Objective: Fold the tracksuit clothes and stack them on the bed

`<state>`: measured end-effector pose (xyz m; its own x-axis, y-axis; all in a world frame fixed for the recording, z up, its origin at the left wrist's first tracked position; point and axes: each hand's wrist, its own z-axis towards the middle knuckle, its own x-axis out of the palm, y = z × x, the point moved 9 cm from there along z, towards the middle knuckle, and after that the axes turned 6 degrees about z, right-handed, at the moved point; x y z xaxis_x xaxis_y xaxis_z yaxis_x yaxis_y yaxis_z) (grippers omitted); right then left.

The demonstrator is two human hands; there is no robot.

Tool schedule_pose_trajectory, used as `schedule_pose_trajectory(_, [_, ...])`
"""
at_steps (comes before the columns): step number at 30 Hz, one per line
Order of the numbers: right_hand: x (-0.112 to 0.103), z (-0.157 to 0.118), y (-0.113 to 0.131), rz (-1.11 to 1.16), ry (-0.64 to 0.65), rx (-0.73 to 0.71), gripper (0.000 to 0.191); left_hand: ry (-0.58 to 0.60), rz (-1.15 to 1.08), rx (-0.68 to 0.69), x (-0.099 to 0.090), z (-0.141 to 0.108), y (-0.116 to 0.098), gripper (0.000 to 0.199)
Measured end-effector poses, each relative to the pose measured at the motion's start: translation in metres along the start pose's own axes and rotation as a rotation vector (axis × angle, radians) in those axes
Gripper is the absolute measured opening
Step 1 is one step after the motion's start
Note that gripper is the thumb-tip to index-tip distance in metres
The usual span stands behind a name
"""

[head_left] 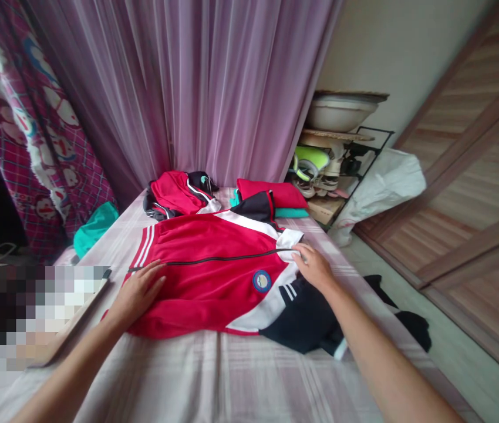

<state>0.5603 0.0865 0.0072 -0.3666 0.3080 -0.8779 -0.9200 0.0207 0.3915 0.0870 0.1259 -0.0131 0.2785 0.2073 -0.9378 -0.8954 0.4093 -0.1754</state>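
A red, white and black zip jacket (214, 241) lies spread on its back, front up, with its hem to the left and collar to the right. A dark zipper runs along its middle, and a round blue badge sits on the chest. My left hand (137, 291) rests flat on the red cloth near the striped hem, fingers stretched out. At the white collar, by the zipper's top end, my right hand (313, 267) has its thumb and fingers pinched on the cloth. The near black sleeve reaches past my right forearm, which partly hides it.
Behind the jacket lie a crumpled red garment (172, 191) and a folded red and green stack (271, 197). Teal cloth (95, 229) sits at the left edge. A plaid sheet (179, 376) covers the surface. To the right stand a rack with basins (341, 111) and a white bag (384, 182).
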Motion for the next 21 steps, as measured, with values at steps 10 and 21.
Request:
schedule_pose_trajectory(10, [-0.011,-0.096,-0.083,0.317,0.329,0.399,0.026,0.206,-0.020,0.040,-0.014,-0.061,-0.014,0.073])
schedule_pose_trajectory(21, [-0.077,-0.081,-0.073,0.949,-0.053,0.426,0.050,0.130,0.077,0.114,-0.032,-0.085,-0.028,0.045])
